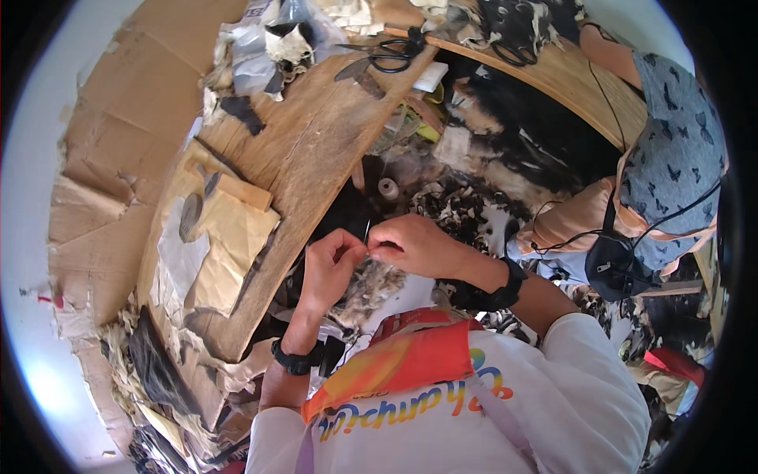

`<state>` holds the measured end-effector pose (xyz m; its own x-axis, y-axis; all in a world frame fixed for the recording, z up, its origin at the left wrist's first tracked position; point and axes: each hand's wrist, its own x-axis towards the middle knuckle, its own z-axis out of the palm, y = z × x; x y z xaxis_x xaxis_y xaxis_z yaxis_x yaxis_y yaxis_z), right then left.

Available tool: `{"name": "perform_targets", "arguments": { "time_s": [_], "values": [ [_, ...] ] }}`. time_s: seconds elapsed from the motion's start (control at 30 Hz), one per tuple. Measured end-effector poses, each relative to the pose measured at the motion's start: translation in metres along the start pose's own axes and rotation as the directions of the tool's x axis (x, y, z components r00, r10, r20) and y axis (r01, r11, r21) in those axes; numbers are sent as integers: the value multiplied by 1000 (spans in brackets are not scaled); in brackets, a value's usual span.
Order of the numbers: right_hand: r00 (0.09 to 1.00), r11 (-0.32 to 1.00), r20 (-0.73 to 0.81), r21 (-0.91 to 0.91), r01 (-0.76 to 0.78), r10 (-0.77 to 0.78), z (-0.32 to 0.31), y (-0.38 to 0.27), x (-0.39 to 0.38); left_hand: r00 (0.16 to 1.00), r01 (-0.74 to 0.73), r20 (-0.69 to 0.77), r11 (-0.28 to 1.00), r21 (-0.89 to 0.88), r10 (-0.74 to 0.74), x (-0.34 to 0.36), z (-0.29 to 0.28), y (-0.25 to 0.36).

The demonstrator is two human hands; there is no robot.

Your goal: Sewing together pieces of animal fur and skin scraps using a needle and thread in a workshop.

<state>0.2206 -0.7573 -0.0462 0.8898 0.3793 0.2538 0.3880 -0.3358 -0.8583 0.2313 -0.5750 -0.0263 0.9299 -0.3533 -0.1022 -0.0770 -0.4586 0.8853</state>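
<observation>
My left hand point(332, 268) and my right hand point(407, 245) meet in front of my chest, fingertips pinched together and nearly touching. A thin pale object point(366, 231), possibly a needle, sticks up between my right fingertips and the left ones. What my left fingers grip is too small to make out. Just beyond them a white spool point(388, 189) lies among dark scraps of fur or hide. Pale fluffy fur point(367, 291) shows below my hands.
A wooden board point(308, 134) at left bears brown paper point(229, 276), with cardboard point(103, 205) beyond. Black scissors point(395, 55) lie at the top. A co-worker point(671, 158) in a grey patterned top is at right, beside a curved wooden edge point(568, 79) and a black pouch point(612, 265).
</observation>
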Motion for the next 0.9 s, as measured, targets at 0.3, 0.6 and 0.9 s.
{"name": "perform_targets", "arguments": {
  "time_s": [0.3,0.6,0.9],
  "values": [
    [960,957,-104,161,-240,258,-11,166,21,876,-21,-457,960,279,152,14,-55,-114],
    [605,920,-695,258,-295,389,-27,339,138,835,20,-519,933,358,181,22,-59,-136],
    [451,913,-805,264,-312,386,-24,388,177,847,34,-501,923,384,177,20,-58,-137]
  ]
}}
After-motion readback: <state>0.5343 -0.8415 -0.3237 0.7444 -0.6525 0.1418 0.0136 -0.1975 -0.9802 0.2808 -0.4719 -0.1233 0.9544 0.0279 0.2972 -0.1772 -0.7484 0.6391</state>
